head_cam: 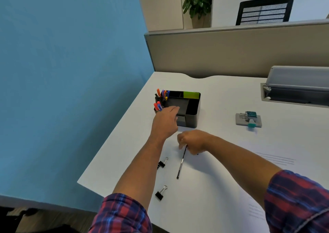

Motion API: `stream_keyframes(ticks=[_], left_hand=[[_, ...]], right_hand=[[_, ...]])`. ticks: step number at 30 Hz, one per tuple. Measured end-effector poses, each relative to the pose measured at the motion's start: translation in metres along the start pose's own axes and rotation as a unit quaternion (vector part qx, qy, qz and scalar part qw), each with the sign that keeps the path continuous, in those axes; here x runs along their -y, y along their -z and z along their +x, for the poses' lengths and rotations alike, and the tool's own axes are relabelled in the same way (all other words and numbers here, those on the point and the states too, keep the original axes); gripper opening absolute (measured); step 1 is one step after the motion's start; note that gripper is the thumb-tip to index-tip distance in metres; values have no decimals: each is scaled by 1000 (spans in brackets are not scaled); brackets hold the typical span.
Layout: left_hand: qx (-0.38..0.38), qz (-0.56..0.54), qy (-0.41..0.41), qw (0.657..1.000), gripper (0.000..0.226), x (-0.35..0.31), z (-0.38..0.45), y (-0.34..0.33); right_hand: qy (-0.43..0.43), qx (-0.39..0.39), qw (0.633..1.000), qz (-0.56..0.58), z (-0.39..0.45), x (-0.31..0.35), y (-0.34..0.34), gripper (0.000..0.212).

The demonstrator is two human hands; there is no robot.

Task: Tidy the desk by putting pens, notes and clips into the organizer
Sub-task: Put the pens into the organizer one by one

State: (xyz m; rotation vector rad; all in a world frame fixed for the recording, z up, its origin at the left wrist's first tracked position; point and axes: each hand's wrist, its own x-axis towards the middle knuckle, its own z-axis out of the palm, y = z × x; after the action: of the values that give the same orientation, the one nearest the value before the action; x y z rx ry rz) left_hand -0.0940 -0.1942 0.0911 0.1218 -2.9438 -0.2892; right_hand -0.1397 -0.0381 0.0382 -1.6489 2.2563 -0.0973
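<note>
A black desk organizer stands near the desk's left edge, with several coloured pens upright in its left slots and green sticky notes at its back. My left hand reaches over its front left corner with fingers extended, holding nothing that I can see. Just in front of the organizer, my right hand has its fingers curled around the upper end of a thin dark pen that lies on the white desk. Two black binder clips lie to the left of the pen.
A grey and teal stamp pad sits to the right. Printed paper sheets cover the desk's right side. A grey cable tray stands at the back right, before a beige partition. The desk's left edge drops off beside a blue wall.
</note>
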Motion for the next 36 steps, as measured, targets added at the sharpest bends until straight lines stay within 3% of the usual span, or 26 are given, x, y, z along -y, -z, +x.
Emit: stream_keyframes(ticks=[3, 10, 16, 19, 23, 29, 36], left_hand=[[63, 33, 20, 997, 56, -1, -5, -5], [136, -17, 69, 988, 77, 5, -4, -12], [140, -30, 86, 986, 68, 9, 6, 0], [141, -42, 101, 984, 58, 9, 11, 1], [148, -87, 128, 977, 49, 5, 12, -1], [151, -112, 143, 972, 52, 2, 12, 1], [136, -136, 149, 970, 55, 1, 9, 0]], right_hand=[[18, 31, 998, -45, -1, 6, -8, 40], [72, -7, 990, -123, 7, 14, -14, 19], [93, -49, 991, -86, -3, 10, 35, 14], [62, -56, 994, -67, -17, -5, 75, 14], [-20, -135, 986, -100, -39, -33, 114, 12], [-117, -275, 953, -44, -61, -66, 118, 7], [-173, -331, 927, 5, -58, -78, 125, 12]])
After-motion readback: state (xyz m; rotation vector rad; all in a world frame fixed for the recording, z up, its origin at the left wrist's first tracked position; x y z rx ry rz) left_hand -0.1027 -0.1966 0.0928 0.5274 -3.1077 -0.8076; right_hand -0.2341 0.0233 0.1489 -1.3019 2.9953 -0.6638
